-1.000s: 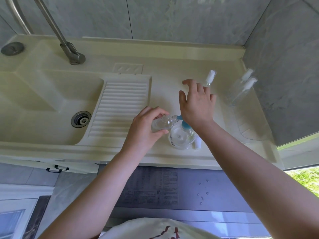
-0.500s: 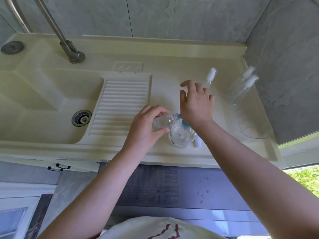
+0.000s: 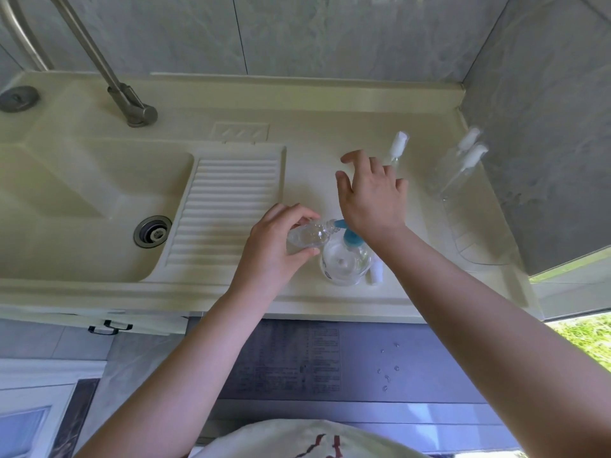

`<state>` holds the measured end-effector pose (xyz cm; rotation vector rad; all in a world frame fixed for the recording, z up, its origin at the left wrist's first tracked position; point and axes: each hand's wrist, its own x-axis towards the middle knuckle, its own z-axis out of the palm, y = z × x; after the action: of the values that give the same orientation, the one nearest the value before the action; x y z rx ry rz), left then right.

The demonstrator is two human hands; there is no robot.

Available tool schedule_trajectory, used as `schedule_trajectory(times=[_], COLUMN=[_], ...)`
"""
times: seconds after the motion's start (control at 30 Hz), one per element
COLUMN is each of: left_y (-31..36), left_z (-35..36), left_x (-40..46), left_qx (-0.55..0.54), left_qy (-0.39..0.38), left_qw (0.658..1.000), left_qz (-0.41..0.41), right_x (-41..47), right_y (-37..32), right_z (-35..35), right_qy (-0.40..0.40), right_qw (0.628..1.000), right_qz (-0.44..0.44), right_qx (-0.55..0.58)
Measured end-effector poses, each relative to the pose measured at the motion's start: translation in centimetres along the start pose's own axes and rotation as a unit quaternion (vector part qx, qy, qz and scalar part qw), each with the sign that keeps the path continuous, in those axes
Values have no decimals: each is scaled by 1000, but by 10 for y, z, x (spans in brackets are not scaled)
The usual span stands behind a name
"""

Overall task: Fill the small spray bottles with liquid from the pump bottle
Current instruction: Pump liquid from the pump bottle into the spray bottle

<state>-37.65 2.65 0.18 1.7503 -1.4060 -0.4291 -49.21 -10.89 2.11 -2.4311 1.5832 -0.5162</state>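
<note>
In the middle of the frame, the left hand (image 3: pixel 274 249) holds a small clear plastic spray bottle with no cap (image 3: pixel 309 234). Its fingers curl round the bottle, which is tipped on its side. The open mouth of the small bottle sits right at the blue spout of the clear round pump bottle with a blue top (image 3: pixel 345 261). The pump bottle stands on the pale cream table (image 3: pixel 317 153), near its front edge.

The right hand (image 3: pixel 372 196) rests its heel on the blue pump top. Its fingers are spread out and lifted, holding nothing.

To do this step well, the small bottle's mouth should stay snug under the spout so no liquid drips past. The push should be slow and straight down, so the pump bottle does not tip. The left hand should hold steady and keep the mouth a bit higher than the bottom.

A small white cap (image 3: pixel 375 276) lies just beside the pump bottle, on its right. One capped clear spray bottle (image 3: pixel 396 150) stands past the right hand. Two more capped clear spray bottles (image 3: pixel 459 166) lean at the grey wall in the upper right.
</note>
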Motion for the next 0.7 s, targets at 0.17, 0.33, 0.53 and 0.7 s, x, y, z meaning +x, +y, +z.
schedule_trajectory(times=[0.17,0.33,0.53,0.7], left_y=[0,1,0,0], left_z=[2,0,0,-1], left_x=[-1,0,0,2], left_qx=[7,6,10,14], left_qy=[-2,0,-6,-4], left_qw=[1000,1000,1000,1000], left_qz=[-1,-2,-3,-1], right_x=[-5,-2,-5,-3], right_y=[3,2,4,-1], right_z=[9,3,7,3], right_qy=[-21,-11,-9,45], right_qw=[1000,1000,1000,999], right_qz=[17,18,15,-18], right_qx=[3,9,2,-18])
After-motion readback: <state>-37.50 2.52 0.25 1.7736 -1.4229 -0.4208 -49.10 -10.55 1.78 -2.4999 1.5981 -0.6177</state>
